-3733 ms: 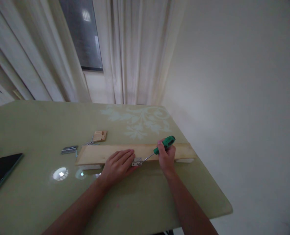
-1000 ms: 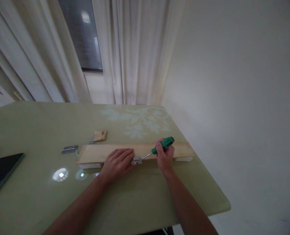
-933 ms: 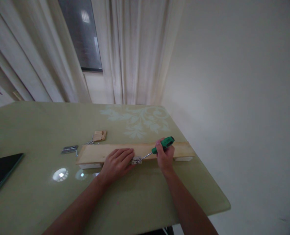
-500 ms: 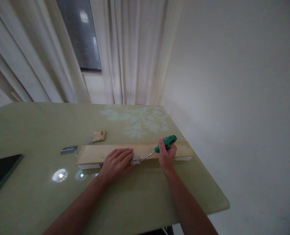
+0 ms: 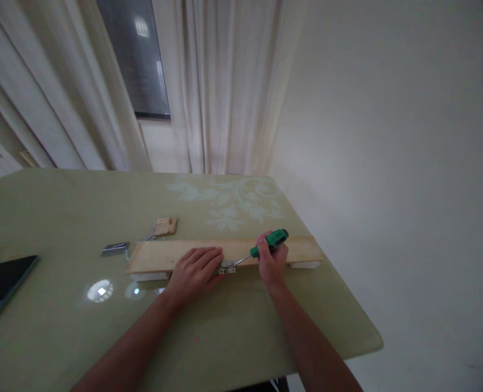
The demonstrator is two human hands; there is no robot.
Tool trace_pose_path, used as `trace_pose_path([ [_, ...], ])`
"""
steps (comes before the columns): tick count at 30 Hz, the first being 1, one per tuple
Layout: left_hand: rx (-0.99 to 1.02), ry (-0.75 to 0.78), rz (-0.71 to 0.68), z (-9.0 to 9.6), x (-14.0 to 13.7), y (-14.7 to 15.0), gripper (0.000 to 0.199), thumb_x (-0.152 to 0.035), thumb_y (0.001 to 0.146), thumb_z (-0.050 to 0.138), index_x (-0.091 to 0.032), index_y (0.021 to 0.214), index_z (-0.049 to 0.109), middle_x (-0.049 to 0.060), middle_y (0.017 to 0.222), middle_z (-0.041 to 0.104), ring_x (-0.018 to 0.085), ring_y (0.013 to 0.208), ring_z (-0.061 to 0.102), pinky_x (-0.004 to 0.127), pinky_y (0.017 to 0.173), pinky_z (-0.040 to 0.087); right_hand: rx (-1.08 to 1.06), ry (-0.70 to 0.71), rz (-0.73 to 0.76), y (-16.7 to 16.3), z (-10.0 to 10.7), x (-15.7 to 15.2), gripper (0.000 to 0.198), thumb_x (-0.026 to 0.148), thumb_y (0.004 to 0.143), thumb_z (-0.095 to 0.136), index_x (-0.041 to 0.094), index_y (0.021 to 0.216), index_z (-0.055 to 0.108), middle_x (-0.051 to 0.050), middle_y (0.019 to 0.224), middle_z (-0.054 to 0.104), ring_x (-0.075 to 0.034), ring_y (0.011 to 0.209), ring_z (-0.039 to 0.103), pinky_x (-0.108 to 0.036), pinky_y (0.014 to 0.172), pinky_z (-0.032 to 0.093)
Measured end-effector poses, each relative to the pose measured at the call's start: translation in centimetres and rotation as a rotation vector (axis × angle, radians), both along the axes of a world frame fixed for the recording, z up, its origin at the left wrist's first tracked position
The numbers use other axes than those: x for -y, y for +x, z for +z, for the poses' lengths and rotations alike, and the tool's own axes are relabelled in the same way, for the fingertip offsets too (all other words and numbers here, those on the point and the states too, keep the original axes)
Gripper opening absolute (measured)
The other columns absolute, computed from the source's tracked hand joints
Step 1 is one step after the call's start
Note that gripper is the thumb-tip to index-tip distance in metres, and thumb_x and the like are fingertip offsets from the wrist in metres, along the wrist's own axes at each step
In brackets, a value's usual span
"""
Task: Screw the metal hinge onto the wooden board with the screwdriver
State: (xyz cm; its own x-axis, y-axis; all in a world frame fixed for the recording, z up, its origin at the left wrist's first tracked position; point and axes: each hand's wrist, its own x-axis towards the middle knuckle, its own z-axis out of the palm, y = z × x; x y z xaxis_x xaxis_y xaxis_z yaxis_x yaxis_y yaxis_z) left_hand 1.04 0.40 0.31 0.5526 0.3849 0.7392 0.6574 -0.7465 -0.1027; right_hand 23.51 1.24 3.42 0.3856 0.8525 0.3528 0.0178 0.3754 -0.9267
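Screwdriver [image 5: 268, 244]: green handle, thin metal shaft; slanted down and to the left over the near edge of the plank; tip set on the hinge.
Right hand [image 5: 270, 263]: clenched around the screwdriver handle, knuckles toward the camera, wrist over the table just in front of the plank.
Left hand [image 5: 194, 272]: laid flat, palm down, fingers spread along the plank's near edge; fingertips just beside the hinge; grasps nothing.
Hinge [image 5: 226, 267]: small, silver, at the plank's near edge, between the two hands; screw heads too small to tell.
Plank [image 5: 163, 255]: long, pale wood, lying crosswise on the table, raised on white blocks [image 5: 305, 265] that show under both ends.
Table [image 5: 61, 212]: olive green, glossy, with a pale leaf pattern toward the far right corner; lamp reflections left of the left hand.
Metal plate [image 5: 115, 249]: grey, flat on the table, just left of the plank's end.
Wood piece [image 5: 165, 226]: small, behind the plank, with bits of metal at its left side.
Phone [image 5: 0, 288]: dark, flat, at the left edge, well apart from the plank.
Background: pale curtains [image 5: 220, 81], dark window, bare wall to the right.
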Motion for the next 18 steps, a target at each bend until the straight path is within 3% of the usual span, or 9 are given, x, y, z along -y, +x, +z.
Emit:
trace_pose_path([
  [11, -0.016, -0.008, -0.004, 0.0, 0.0, -0.2, 0.025, -0.033, 0.104, 0.063, -0.015, 0.117, 0.074, 0.012, 0.121, 0.082, 0.026, 0.102, 0.078, 0.04, 0.087, 0.061, -0.011, 0.022, -0.115, 0.9, 0.8, -0.4, 0.04, 0.052, 0.078, 0.077, 0.019, 0.064, 0.058, 0.006, 0.051, 0.048, -0.01, 0.044, 0.048, -0.022, 0.041, 0.046],
  [18, -0.002, -0.057, 0.014, 0.5, 0.3, 0.0, 0.044, -0.054, 0.101, 0.067, -0.015, 0.12, 0.073, 0.014, 0.124, 0.08, 0.029, 0.108, 0.076, 0.043, 0.094, 0.059, -0.008, 0.068, -0.132, 1.4, 0.5, -0.5, 0.045, 0.06, 0.086, 0.07, 0.02, 0.07, 0.056, 0.007, 0.054, 0.046, -0.008, 0.043, 0.041, -0.02, 0.038, 0.037],
])
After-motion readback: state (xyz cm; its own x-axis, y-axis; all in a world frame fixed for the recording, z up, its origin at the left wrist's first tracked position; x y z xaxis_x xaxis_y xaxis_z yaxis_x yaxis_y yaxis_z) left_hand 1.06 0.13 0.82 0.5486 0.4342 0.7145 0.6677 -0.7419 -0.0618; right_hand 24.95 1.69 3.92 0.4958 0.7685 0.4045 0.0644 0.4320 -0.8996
